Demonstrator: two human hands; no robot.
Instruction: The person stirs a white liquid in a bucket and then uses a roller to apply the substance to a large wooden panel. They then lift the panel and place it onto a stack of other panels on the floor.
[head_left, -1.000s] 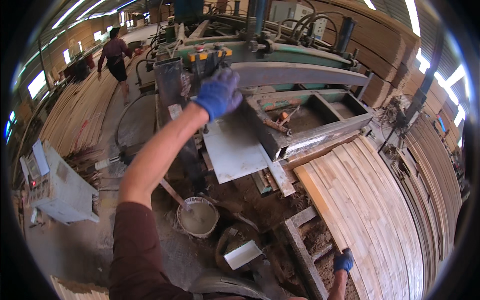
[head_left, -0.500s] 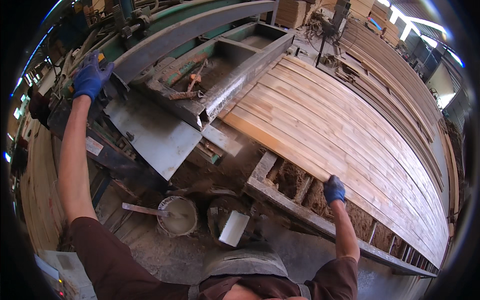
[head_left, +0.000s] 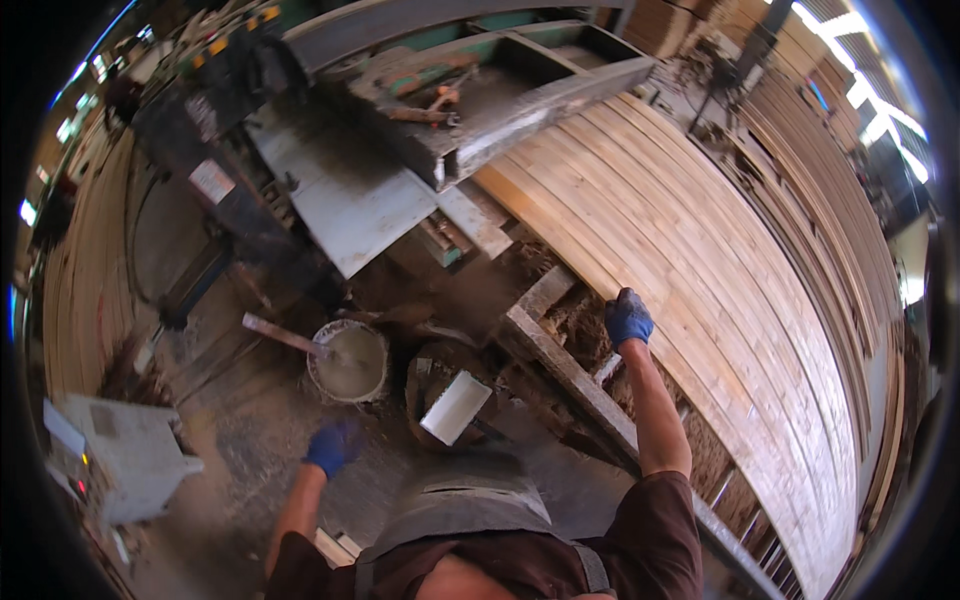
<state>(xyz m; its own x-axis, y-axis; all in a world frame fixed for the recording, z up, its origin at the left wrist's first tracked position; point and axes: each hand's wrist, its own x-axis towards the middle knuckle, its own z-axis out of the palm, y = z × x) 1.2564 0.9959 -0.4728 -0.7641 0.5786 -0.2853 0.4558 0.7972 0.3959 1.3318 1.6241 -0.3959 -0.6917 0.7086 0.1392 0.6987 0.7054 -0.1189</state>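
My right hand (head_left: 629, 319), in a blue glove, is closed over the near edge of a wide panel of pale wooden boards (head_left: 700, 300) laid side by side. Low in the view, my blue-gloved left hand (head_left: 334, 447) is smeared by motion, and its fingers cannot be made out. It is nearest to a round bucket of pale paste (head_left: 352, 370) with a stick (head_left: 283, 334) leaning in it. Right of the bucket, a white rectangular tray-like piece (head_left: 456, 407) rests on a dark round container.
A heavy metal frame (head_left: 560, 115) stands over the panel's far left end, beside a grey metal sheet (head_left: 350, 215). A steel rail (head_left: 570, 370) runs along the panel's near side. Stacked long boards (head_left: 810, 170) lie beyond it. A grey box (head_left: 125, 450) stands at the lower left.
My left hand has come off the machine at the upper left and down beside the bucket. My right hand remains on the panel's edge, now farther left in the view, which has also shifted.
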